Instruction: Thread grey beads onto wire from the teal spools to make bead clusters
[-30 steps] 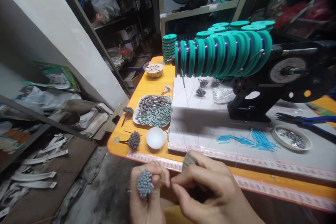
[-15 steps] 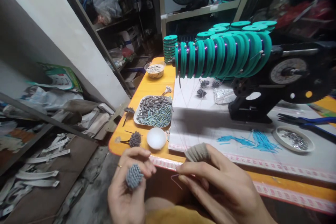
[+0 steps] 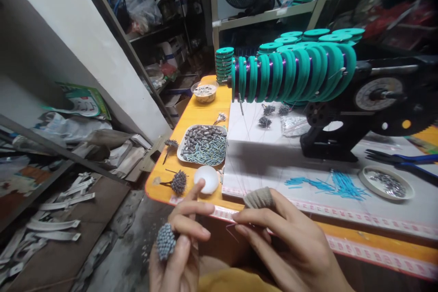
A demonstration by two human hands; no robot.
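My left hand [image 3: 183,242] is closed around a rounded bundle [image 3: 166,242] of many small grey-blue rod ends, held against the palm by the thumb. Its index finger stretches up toward a white dome-shaped piece [image 3: 206,179] at the table edge. My right hand [image 3: 284,232] pinches a thin purple wire [image 3: 232,232] between thumb and fingertips, and the wire's bent end hangs free. A grey wrap [image 3: 259,198] covers one finger of this hand. The two hands are apart, just in front of the table edge.
A tray [image 3: 179,154] of small grey and blue-green pieces stands behind the white dome. Dark bundles [image 3: 178,182] lie left of it. Green spools [image 3: 290,75] sit on a black machine [image 3: 328,132]. Blue sticks [image 3: 338,185], a metal-filled dish [image 3: 386,183] and pliers [image 3: 400,159] lie right.
My left hand has turned: the bundle has shifted left and down, and the index finger now points upward. My right hand still pinches the wire in nearly the same place.
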